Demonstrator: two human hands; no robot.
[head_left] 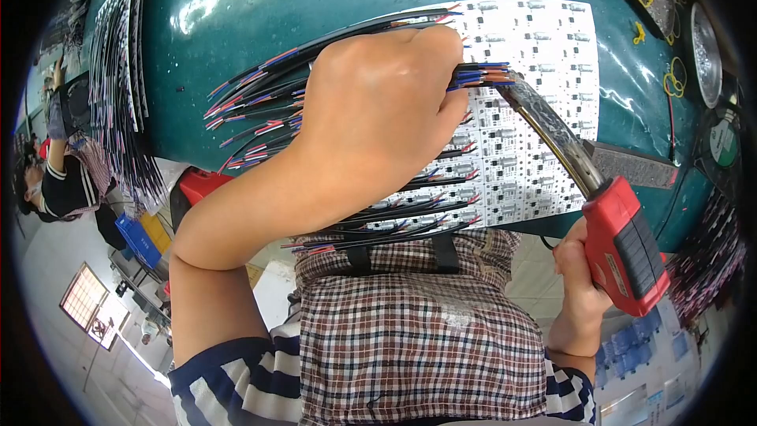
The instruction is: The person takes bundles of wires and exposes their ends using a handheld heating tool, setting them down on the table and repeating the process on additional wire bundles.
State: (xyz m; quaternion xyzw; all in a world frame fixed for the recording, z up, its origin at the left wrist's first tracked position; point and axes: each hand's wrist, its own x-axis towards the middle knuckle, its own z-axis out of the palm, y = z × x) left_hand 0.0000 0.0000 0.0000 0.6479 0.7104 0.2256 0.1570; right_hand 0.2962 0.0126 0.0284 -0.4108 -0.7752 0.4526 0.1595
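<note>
By the worktop's (236, 47) near edge, the left hand (386, 95) grips wires (485, 75), the right hand (582, 284) a soldering iron (609, 213); glossy green surface extends beyond the white panel (512, 181).

I am holding a bundle of wires (482, 75), black, blue and orange, projecting rightward from my left hand (386, 87). From my right hand (581, 284) a soldering iron (607, 209), red-and-black handled, is slanting up and leftward, its tip lying at the wire ends. A white circuit-board sheet (512, 166), rowed with components, is lying beneath my left hand.
</note>
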